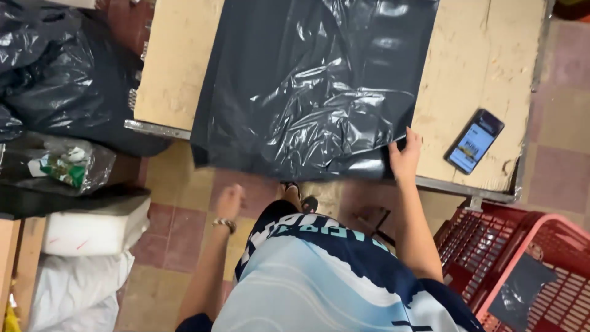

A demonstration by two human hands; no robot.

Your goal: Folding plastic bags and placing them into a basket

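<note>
The person stands at the near edge of a low wooden table (178,67), looking straight down over a blue and white shirt. The right hand (404,155) reaches forward with the arm nearly straight, and its fingers close on the near right corner of a large black plastic bag (307,86), the thumb side tucked against the plastic right at the table's edge. The left hand (228,201) hangs lower, off the table and out over the tiled floor (178,240), with a bracelet at the wrist; it is blurred, holds nothing that I can see, and I cannot tell whether its fingers are curled or loose.

The bag lies flat across the middle of the tabletop, glossy and creased, with wrinkles gathered toward the held corner. Its near edge droops a little over the table's front rim.

A phone (474,141) with a lit screen lies on the bare wood to the right of the bag, near the right hand but apart from it. A red plastic basket (528,258) sits on the floor at the lower right. More dark bags (61,80) are heaped at the left.
</note>
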